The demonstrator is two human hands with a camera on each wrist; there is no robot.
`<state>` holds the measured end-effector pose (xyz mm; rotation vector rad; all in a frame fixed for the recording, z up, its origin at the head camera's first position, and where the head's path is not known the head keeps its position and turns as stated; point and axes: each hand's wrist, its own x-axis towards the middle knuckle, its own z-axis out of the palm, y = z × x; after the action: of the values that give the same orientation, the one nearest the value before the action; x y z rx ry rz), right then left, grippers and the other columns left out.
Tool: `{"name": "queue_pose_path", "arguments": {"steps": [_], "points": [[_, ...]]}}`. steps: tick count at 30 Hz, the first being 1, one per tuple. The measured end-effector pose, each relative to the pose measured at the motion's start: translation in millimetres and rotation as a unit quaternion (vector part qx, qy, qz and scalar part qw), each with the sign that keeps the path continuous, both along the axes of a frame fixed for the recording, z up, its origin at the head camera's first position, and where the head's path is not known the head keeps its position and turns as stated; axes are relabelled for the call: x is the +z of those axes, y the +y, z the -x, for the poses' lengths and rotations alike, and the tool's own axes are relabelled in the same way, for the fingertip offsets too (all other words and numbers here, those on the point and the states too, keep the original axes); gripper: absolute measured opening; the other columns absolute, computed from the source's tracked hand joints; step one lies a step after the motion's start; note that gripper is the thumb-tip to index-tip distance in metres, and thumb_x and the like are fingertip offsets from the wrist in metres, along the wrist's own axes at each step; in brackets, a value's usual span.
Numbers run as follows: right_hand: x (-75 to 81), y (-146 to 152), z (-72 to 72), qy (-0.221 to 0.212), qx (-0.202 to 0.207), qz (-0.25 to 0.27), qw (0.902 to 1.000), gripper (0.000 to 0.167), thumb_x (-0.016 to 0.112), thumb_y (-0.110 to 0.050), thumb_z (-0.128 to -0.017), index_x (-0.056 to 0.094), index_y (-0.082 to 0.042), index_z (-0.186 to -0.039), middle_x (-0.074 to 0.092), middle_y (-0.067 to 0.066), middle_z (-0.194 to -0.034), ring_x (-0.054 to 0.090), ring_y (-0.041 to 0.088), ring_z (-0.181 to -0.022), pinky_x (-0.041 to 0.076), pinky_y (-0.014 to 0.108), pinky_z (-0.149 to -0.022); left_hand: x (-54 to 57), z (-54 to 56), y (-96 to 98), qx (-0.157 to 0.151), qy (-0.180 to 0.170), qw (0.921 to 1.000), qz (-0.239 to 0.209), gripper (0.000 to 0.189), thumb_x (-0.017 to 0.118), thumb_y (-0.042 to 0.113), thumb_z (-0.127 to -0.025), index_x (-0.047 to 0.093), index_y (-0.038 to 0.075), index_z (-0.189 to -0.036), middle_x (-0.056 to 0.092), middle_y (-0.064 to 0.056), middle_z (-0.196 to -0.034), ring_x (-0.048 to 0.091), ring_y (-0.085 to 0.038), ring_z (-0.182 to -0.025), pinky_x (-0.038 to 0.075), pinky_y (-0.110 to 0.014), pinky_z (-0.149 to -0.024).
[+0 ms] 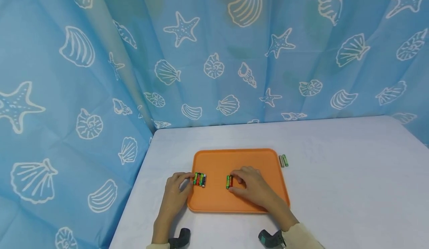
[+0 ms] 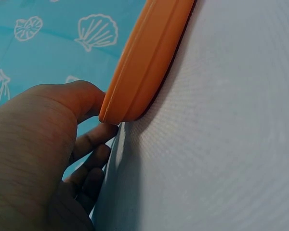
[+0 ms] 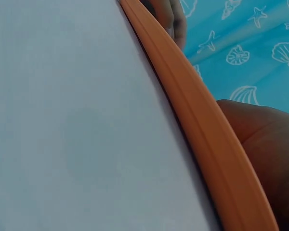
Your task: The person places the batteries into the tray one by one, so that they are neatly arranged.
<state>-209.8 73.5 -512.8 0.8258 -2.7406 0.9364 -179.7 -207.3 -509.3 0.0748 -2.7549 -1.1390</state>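
Note:
On an orange tray (image 1: 214, 202), a row of several batteries (image 1: 200, 179) in green, red and dark colours lies side by side near the left rim. My left hand (image 1: 175, 195) is at that rim, index fingertip right by the leftmost battery and thumb a little lower, with a gap between them. Further right, my right hand (image 1: 253, 185) pinches a red battery (image 1: 231, 181) by its ends between thumb and fingers. Close against its left side lies a green battery (image 1: 228, 182). In the right wrist view the tray wall hides the batteries and most of the hand.
Two more batteries, one greyish (image 1: 281, 161) and one green (image 1: 285, 160), lie on the white table (image 1: 342, 174) just beyond the tray's right rim. A blue curtain (image 1: 214, 85) with white shell prints stands behind the table and along its left side.

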Motion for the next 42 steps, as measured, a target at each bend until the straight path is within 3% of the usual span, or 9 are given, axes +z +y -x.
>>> {"name": "queue_pose_path", "arguments": {"steps": [8, 18, 28, 42], "points": [[2.2, -19, -0.9, 0.001, 0.015, -0.011, 0.9998, 0.036, 0.078, -0.044, -0.086, 0.066, -0.02, -0.11, 0.043, -0.009, -0.079, 0.04, 0.011, -0.083, 0.027, 0.037, -0.077, -2.5, 0.8, -1.3, -0.013, 0.015, 0.9998, -0.002, 0.023, 0.066, 0.021, -0.097, 0.071, 0.023, -0.119, 0.059, 0.0, -0.123, 0.047, -0.025, -0.12, 0.043, -0.052, -0.102], [2.8, -31, -0.8, 0.009, 0.0, -0.007, 0.9999, 0.038, 0.078, -0.045, -0.085, 0.067, -0.021, -0.112, 0.043, -0.009, -0.078, 0.04, 0.011, -0.082, 0.029, 0.033, -0.074, 3.2, 2.8, -4.4, -0.013, 0.007, 0.9998, 0.011, 0.023, 0.066, 0.022, -0.097, 0.071, 0.025, -0.12, 0.058, 0.001, -0.123, 0.046, -0.024, -0.122, 0.042, -0.052, -0.104], [2.2, -39, -0.3, -0.006, -0.002, -0.017, 0.9998, 0.041, 0.077, -0.048, -0.085, 0.067, -0.021, -0.115, 0.042, -0.01, -0.077, 0.04, 0.01, -0.08, 0.029, 0.033, -0.072, -2.1, -1.4, -3.2, -0.007, 0.005, 0.9999, -0.007, 0.022, 0.067, 0.023, -0.097, 0.071, 0.025, -0.119, 0.058, 0.002, -0.122, 0.045, -0.023, -0.122, 0.041, -0.054, -0.104], [0.7, -49, 1.1, 0.006, -0.004, -0.009, 0.9999, 0.045, 0.076, -0.048, -0.085, 0.068, -0.019, -0.119, 0.044, -0.01, -0.077, 0.04, 0.011, -0.08, 0.029, 0.032, -0.072, 1.0, -2.7, 0.6, -0.001, -0.009, 1.0, -0.003, 0.023, 0.066, 0.025, -0.097, 0.071, 0.025, -0.12, 0.058, 0.003, -0.124, 0.045, -0.023, -0.124, 0.04, -0.053, -0.107]]}}
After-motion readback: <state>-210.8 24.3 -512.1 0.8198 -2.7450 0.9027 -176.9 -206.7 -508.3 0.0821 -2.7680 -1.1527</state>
